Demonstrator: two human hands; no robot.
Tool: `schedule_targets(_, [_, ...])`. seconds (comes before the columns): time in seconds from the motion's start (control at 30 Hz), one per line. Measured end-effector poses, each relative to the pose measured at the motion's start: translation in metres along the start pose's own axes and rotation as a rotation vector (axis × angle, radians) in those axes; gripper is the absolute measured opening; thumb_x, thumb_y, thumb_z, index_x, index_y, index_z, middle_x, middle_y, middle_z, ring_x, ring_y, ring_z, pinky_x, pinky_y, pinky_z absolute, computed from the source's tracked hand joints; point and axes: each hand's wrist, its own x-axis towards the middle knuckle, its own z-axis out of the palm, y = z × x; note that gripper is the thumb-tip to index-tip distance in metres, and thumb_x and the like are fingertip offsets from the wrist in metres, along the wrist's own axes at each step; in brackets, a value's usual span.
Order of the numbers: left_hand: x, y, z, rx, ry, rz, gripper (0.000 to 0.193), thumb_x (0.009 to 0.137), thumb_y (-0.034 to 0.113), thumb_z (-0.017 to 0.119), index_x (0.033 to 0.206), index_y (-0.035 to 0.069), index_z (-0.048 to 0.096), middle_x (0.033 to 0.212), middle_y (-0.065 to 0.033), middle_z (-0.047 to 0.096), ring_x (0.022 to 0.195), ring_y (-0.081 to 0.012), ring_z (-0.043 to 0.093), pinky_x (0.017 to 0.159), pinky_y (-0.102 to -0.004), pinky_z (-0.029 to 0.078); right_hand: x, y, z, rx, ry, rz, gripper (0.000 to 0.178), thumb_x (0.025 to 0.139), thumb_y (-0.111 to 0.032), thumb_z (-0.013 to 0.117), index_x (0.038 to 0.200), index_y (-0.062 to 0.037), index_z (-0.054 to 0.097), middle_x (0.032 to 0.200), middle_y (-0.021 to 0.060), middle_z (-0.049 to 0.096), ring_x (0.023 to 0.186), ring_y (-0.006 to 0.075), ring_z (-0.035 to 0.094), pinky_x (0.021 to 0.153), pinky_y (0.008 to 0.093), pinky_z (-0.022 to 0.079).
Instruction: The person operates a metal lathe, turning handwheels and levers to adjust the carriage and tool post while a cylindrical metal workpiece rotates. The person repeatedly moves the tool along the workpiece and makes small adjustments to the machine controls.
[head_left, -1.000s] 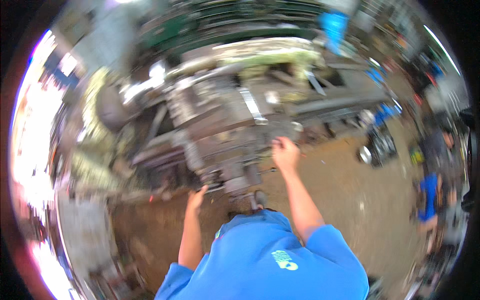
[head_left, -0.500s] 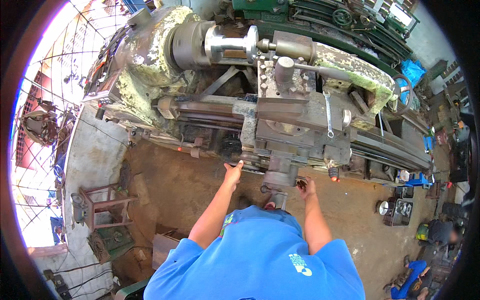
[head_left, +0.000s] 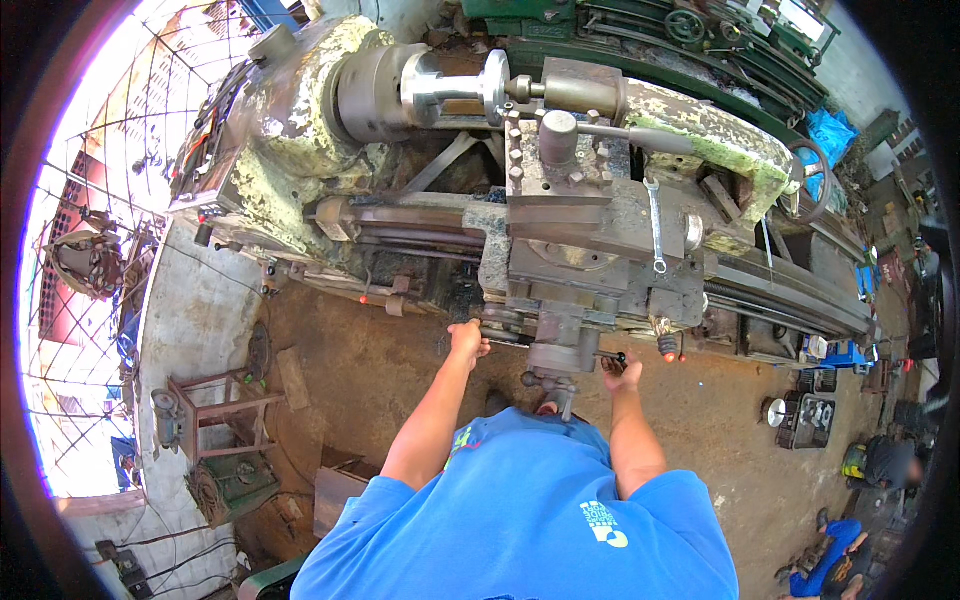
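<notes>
Head view has you standing at the old lathe [head_left: 560, 200], your left hand [head_left: 466, 342] curled around the carriage handwheel [head_left: 492, 325] on the apron front, your right hand [head_left: 622, 372] closed on the black-tipped lever [head_left: 610, 356] just right of the apron. I'd judge you're feeding the carriage, so turn steadily and keep that lever grip firm. Mind the loose wrench [head_left: 654, 225] lying on the cross-slide, well clear of the shiny workpiece [head_left: 455, 85] in the chuck [head_left: 365, 95].

Brown dirt floor [head_left: 380, 350], grey concrete wall [head_left: 185, 330] at left, bright daylight through wire mesh [head_left: 90, 150], small metal stand [head_left: 215, 415] beside scrap.
</notes>
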Motion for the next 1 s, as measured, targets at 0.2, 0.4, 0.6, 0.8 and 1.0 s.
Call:
schedule_targets(0.2, [0.001, -0.001, 0.001, 0.011, 0.022, 0.024, 0.048, 0.097, 0.027, 0.049, 0.123, -0.001, 0.020, 0.067, -0.0109, 0.055, 0.046, -0.0167, 0.052, 0.045, -0.0338, 0.049, 0.001, -0.009, -0.005, 0.075, -0.003, 0.062, 0.034, 0.087, -0.033, 0.066, 0.089, -0.0017, 0.052, 0.085, 0.0155, 0.056, 0.074, 0.0316, 0.057, 0.068, 0.0450, 0.054])
schedule_targets(0.4, [0.001, -0.002, 0.001, 0.006, 0.044, 0.029, 0.045, 0.097, 0.026, 0.049, 0.121, 0.000, 0.021, 0.069, -0.0112, 0.054, 0.045, -0.0165, 0.051, 0.045, -0.0331, 0.049, -0.006, -0.012, -0.005, 0.101, 0.014, 0.087, 0.036, 0.086, -0.031, 0.067, 0.093, -0.0005, 0.049, 0.082, 0.0138, 0.053, 0.074, 0.0315, 0.055, 0.074, 0.0456, 0.053])
schedule_targets(0.6, [0.003, -0.001, -0.001, -0.021, 0.020, 0.026, 0.039, 0.097, 0.025, 0.049, 0.116, 0.002, 0.024, 0.069, -0.0103, 0.052, 0.044, -0.0154, 0.048, 0.044, -0.0321, 0.048, -0.011, -0.011, -0.004, 0.153, 0.042, 0.090, 0.042, 0.085, -0.030, 0.069, 0.099, 0.0013, 0.045, 0.077, 0.0115, 0.047, 0.075, 0.0305, 0.053, 0.079, 0.0465, 0.052])
schedule_targets(0.8, [0.005, -0.001, -0.003, -0.027, 0.006, 0.017, 0.038, 0.097, 0.025, 0.049, 0.115, 0.003, 0.024, 0.068, -0.0098, 0.052, 0.044, -0.0154, 0.048, 0.044, -0.0317, 0.048, -0.019, -0.009, -0.001, 0.155, 0.061, 0.062, 0.042, 0.084, -0.030, 0.069, 0.096, 0.0009, 0.044, 0.077, 0.0121, 0.046, 0.072, 0.0287, 0.050, 0.080, 0.0475, 0.051])
schedule_targets(1.0, [0.006, -0.001, -0.006, -0.041, -0.006, 0.014, 0.037, 0.095, 0.024, 0.050, 0.114, 0.004, 0.026, 0.068, -0.0096, 0.052, 0.043, -0.0152, 0.048, 0.043, -0.0312, 0.048, -0.012, -0.008, -0.005, 0.182, 0.079, 0.072, 0.038, 0.086, -0.031, 0.067, 0.092, -0.0011, 0.045, 0.073, 0.0108, 0.045, 0.068, 0.0279, 0.049, 0.076, 0.0483, 0.051])
